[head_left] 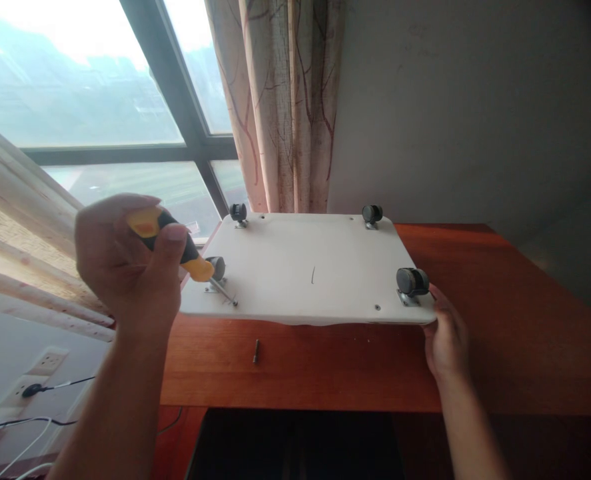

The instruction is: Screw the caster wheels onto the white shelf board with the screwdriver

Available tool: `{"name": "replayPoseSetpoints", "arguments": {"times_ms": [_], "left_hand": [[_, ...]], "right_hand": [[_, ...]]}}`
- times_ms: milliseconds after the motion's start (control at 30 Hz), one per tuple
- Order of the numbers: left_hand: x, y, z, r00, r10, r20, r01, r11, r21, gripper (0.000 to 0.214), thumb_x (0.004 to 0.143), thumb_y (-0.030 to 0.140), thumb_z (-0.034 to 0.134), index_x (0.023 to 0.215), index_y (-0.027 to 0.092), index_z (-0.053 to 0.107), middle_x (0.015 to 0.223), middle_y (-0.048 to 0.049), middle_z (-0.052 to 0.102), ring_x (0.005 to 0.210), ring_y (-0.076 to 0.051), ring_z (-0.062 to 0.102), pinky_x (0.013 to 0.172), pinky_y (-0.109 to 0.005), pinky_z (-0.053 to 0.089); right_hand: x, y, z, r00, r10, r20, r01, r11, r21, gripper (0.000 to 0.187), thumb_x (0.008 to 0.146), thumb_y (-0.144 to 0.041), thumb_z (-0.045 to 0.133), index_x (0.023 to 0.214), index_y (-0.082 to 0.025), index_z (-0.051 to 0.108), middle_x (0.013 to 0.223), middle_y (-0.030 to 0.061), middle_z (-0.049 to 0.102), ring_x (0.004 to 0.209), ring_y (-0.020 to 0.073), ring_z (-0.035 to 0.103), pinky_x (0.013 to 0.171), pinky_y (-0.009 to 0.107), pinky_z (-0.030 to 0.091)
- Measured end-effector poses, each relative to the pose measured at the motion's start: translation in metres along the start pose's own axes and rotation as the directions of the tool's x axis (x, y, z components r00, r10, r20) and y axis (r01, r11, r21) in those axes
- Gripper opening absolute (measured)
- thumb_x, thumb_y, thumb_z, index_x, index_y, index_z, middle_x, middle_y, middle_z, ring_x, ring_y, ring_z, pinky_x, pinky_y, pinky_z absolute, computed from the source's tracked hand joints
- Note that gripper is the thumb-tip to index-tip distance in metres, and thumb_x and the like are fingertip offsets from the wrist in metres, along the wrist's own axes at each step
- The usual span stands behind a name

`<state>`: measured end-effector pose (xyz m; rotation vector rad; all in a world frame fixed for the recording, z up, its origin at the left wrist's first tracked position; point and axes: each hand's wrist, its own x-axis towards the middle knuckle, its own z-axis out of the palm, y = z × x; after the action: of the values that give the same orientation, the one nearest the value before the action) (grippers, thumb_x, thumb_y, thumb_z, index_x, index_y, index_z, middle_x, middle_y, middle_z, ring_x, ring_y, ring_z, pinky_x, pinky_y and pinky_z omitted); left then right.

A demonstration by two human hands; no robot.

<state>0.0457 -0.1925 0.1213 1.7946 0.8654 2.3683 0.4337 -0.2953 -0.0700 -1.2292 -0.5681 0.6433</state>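
Observation:
My left hand (pixel 130 260) is closed around the yellow-and-black handle of a screwdriver (pixel 185 247). The screwdriver's shaft slants down to the right, its tip at a screw (pixel 235 303) near the front left of a white panel (pixel 295 267). The panel lies on the table with several dark casters pointing up, among them the front left caster (pixel 216 268) behind the screwdriver and the front right caster (pixel 412 281). My right hand (pixel 448 337) grips the panel's front right corner; its fingers are partly hidden behind the edge.
The reddish wooden table (pixel 325 373) carries a small loose screw or bit (pixel 256 351) in front of the panel. A window (pixel 100 87) and curtains (pixel 285 100) stand behind and to the left. Cords run from a wall socket (pixel 48 363) at lower left.

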Motion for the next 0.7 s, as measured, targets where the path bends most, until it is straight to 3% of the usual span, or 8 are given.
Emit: {"name": "replayPoseSetpoints", "arguments": {"times_ms": [100, 167, 233, 300, 400, 567, 633, 700], "left_hand": [[-0.002, 0.001, 0.002, 0.996, 0.055, 0.07, -0.05, 0.996, -0.076, 0.041, 0.079, 0.043, 0.08, 0.108, 0.016, 0.07, 0.081, -0.0031, 0.068, 0.062, -0.015, 0.063, 0.055, -0.029, 0.05], [-0.003, 0.002, 0.004, 0.993, 0.036, 0.114, -0.022, 0.992, -0.126, 0.035, 0.089, 0.043, 0.07, 0.112, 0.017, 0.068, 0.084, -0.0049, 0.071, 0.063, -0.017, 0.066, 0.055, -0.03, 0.052], [-0.003, 0.002, 0.005, 0.991, 0.038, 0.126, -0.022, 0.991, -0.132, 0.034, 0.089, 0.046, 0.069, 0.109, 0.019, 0.069, 0.087, -0.0053, 0.07, 0.068, -0.018, 0.066, 0.058, -0.031, 0.053], [-0.001, 0.003, 0.005, 0.99, 0.068, 0.124, -0.056, 0.994, -0.099, 0.038, 0.08, 0.049, 0.077, 0.106, 0.021, 0.071, 0.089, -0.0041, 0.068, 0.071, -0.017, 0.064, 0.061, -0.031, 0.054], [0.0, 0.004, 0.004, 0.986, 0.099, 0.13, -0.092, 0.994, -0.06, 0.042, 0.066, 0.038, 0.09, 0.101, 0.022, 0.074, 0.088, -0.002, 0.065, 0.067, -0.013, 0.06, 0.06, -0.029, 0.052], [-0.003, 0.008, 0.012, 0.993, -0.007, 0.116, 0.025, 0.988, -0.15, 0.029, 0.091, 0.043, 0.066, 0.108, 0.02, 0.071, 0.075, -0.002, 0.067, 0.061, -0.016, 0.063, 0.056, -0.03, 0.051], [-0.004, 0.007, 0.013, 0.992, 0.006, 0.123, 0.016, 0.985, -0.172, 0.027, 0.094, 0.044, 0.061, 0.107, 0.022, 0.069, 0.071, -0.0002, 0.064, 0.057, -0.015, 0.06, 0.054, -0.029, 0.049], [-0.004, 0.005, 0.01, 0.992, 0.033, 0.125, -0.014, 0.988, -0.157, 0.032, 0.089, 0.05, 0.066, 0.106, 0.023, 0.068, 0.076, -0.0005, 0.065, 0.06, -0.015, 0.06, 0.056, -0.03, 0.05]], "right_hand": [[0.0, 0.002, -0.001, 1.0, -0.001, -0.003, 0.001, 1.0, 0.001, 0.04, 0.086, -0.043, 0.066, 0.118, -0.022, 0.074, 0.127, 0.0054, 0.071, 0.109, 0.0234, 0.067, 0.08, 0.031, 0.052], [0.0, 0.002, -0.001, 1.0, 0.006, 0.0, -0.006, 1.0, 0.009, 0.041, 0.085, -0.043, 0.066, 0.119, -0.021, 0.074, 0.125, 0.0056, 0.071, 0.108, 0.0231, 0.067, 0.079, 0.031, 0.052], [0.0, 0.0, 0.0, 1.0, 0.011, 0.003, -0.011, 1.0, 0.024, 0.041, 0.085, -0.044, 0.068, 0.118, -0.021, 0.074, 0.124, 0.0055, 0.072, 0.108, 0.0228, 0.067, 0.078, 0.03, 0.053], [-0.001, -0.001, 0.001, 1.0, 0.015, 0.0, -0.015, 0.999, 0.032, 0.04, 0.084, -0.044, 0.068, 0.117, -0.021, 0.074, 0.123, 0.0052, 0.072, 0.109, 0.0231, 0.067, 0.077, 0.03, 0.053], [-0.001, -0.003, 0.002, 1.0, 0.022, -0.007, -0.022, 0.999, 0.032, 0.04, 0.084, -0.045, 0.069, 0.116, -0.022, 0.075, 0.123, 0.005, 0.073, 0.112, 0.0245, 0.067, 0.078, 0.031, 0.055], [-0.001, -0.003, 0.002, 1.0, 0.03, -0.004, -0.03, 0.999, 0.029, 0.04, 0.084, -0.047, 0.069, 0.115, -0.023, 0.075, 0.123, 0.0046, 0.072, 0.114, 0.0251, 0.067, 0.083, 0.034, 0.056], [-0.002, -0.003, 0.002, 1.0, 0.027, -0.002, -0.026, 0.999, 0.024, 0.04, 0.084, -0.047, 0.069, 0.115, -0.023, 0.075, 0.124, 0.0052, 0.072, 0.113, 0.0256, 0.067, 0.084, 0.035, 0.057], [-0.002, -0.004, 0.002, 1.0, 0.018, -0.006, -0.018, 1.0, 0.015, 0.04, 0.085, -0.047, 0.068, 0.115, -0.022, 0.075, 0.123, 0.0059, 0.072, 0.113, 0.0264, 0.067, 0.085, 0.037, 0.057]]}}
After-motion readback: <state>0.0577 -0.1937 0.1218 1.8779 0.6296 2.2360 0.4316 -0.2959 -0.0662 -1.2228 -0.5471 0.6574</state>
